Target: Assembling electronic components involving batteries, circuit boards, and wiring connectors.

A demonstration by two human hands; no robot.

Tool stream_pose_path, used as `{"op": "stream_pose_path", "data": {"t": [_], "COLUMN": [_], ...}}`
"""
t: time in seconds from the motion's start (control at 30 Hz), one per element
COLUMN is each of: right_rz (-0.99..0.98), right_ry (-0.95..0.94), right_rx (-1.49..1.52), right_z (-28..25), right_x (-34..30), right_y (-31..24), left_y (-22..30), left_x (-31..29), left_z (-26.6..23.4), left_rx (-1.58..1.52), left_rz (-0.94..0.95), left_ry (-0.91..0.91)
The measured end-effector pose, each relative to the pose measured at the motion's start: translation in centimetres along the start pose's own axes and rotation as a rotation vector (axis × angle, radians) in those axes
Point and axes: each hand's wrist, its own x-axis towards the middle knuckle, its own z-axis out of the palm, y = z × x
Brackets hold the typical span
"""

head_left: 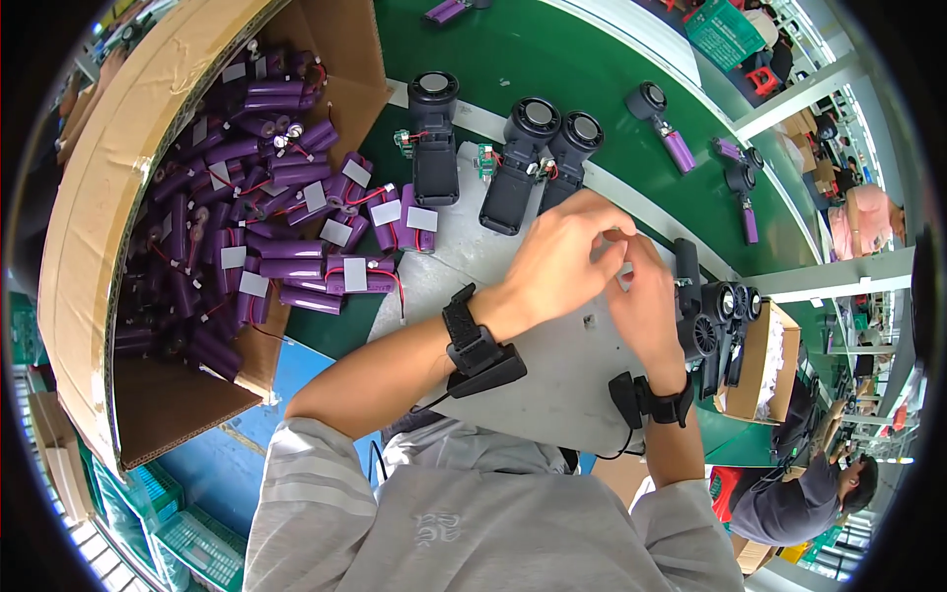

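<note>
Above the grey metal plate [538, 380], my left hand [564, 259] and my right hand [646, 308] come together with fingers curled and fingertips nearly touching. Whatever is pinched between them is too small or hidden to name. Just beyond my left hand lie black device housings with round heads [508, 192], small green circuit boards [486, 161] wired to them. Another such housing [432, 168] rests farther left. Beside my right hand stand more black parts [688, 264], one with a round fan grille [702, 335].
A large cardboard box [74, 247] on the left holds many purple battery packs [291, 247] with wires, some spilling over its edge. Beyond the plate, a green conveyor belt [592, 59] carries purple packs with black heads [677, 148]. A small carton [774, 360] stands right; people work farther off.
</note>
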Motion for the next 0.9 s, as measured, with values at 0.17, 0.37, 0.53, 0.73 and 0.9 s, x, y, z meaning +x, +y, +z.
{"op": "stream_pose_path", "data": {"t": [0.17, 0.37, 0.53, 0.73, 0.9], "right_rz": [-0.086, -0.054, 0.005, 0.017, -0.048], "right_ry": [-0.024, -0.071, 0.012, 0.014, -0.074], "right_rx": [-0.048, 0.003, 0.070, -0.079, 0.027], "right_z": [2.4, 3.9, 3.6, -1.7, -1.8], "right_x": [1.7, 4.8, 4.9, -1.4, -6.7], "right_y": [0.1, 1.2, 0.2, -0.1, 1.3], "left_y": [-0.7, -0.4, -0.5, 0.5, 1.3], "left_x": [0.6, 1.2, 1.3, 1.6, 2.0], "left_z": [-0.2, -0.2, -0.6, -1.4, -2.9], "left_rx": [0.012, 0.015, 0.035, 0.031, 0.167], "left_rz": [-0.005, 0.001, 0.053, 0.029, 0.022], "left_ry": [0.112, 0.194, 0.219, 0.310, 0.460]}}
